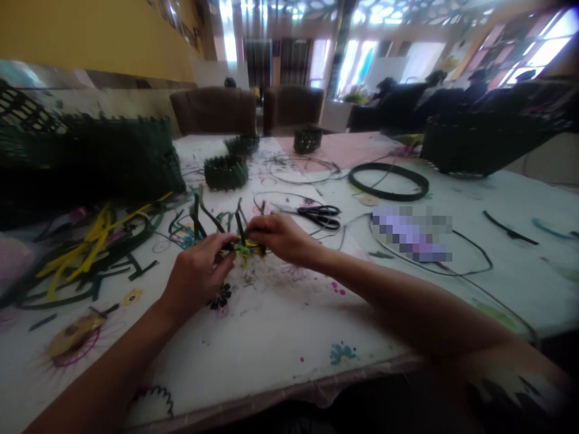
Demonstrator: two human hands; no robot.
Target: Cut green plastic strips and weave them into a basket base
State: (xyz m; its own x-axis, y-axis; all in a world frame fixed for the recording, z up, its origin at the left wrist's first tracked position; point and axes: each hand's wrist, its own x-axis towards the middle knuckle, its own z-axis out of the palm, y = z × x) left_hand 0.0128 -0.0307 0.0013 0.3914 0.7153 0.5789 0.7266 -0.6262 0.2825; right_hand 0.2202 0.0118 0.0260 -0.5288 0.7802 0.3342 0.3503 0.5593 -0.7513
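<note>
Between my hands is a small piece of weaving (pixel 244 249) with green and yellow at its base. Dark green strips (pixel 241 222) stand up from it and fan outward. My left hand (pixel 194 268) grips its left side between thumb and fingers. My right hand (pixel 284 237) has its fingers closed at the right side, pinching the strips there; the fingertips are partly hidden. Black-handled scissors (pixel 319 214) lie just beyond my right hand, and more loose strips lie behind the weaving.
Yellow strips (pixel 93 247) and green ones pile up at left beside a large dark basket (pixel 126 150). Small woven baskets (pixel 226 172) stand farther back. A coiled dark band (pixel 388 181), a pixelated purple item (pixel 407 234) and another large basket (pixel 474 141) are at right. Several people sit beyond.
</note>
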